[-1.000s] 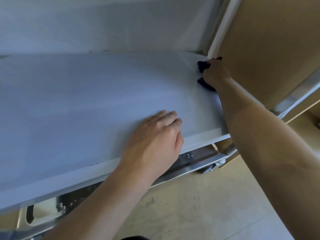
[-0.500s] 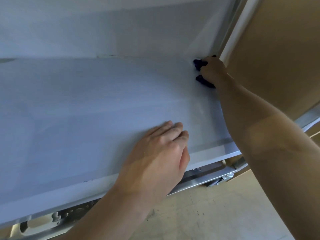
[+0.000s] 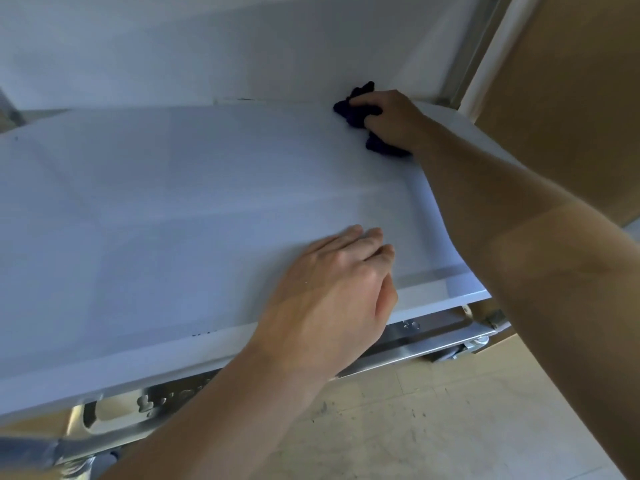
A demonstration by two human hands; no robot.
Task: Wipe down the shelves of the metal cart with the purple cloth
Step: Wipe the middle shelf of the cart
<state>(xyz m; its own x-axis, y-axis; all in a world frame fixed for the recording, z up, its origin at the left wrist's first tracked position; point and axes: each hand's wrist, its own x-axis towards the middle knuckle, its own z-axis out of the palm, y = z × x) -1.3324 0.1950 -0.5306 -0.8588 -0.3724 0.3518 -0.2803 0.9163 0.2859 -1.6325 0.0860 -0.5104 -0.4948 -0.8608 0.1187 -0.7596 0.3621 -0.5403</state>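
A pale grey shelf [image 3: 166,209] of the metal cart fills most of the head view. The dark purple cloth [image 3: 353,112] is bunched at the shelf's far right, close to the back wall. My right hand [image 3: 391,119] is closed over the cloth and presses it onto the shelf; part of the cloth is hidden under the palm. My left hand [image 3: 332,299] lies flat, palm down, on the near edge of the shelf with its fingers together and nothing in it.
A lower metal rail [image 3: 426,341] with a caster wheel [image 3: 450,353] shows under the shelf's front edge. The white back panel [image 3: 242,46] rises behind the shelf. A tan cabinet side [image 3: 571,98] stands to the right. Beige floor [image 3: 433,427] lies below.
My right hand has slid the cloth leftward from the far right corner along the back of the shelf. The left hand stays planted on the front edge.
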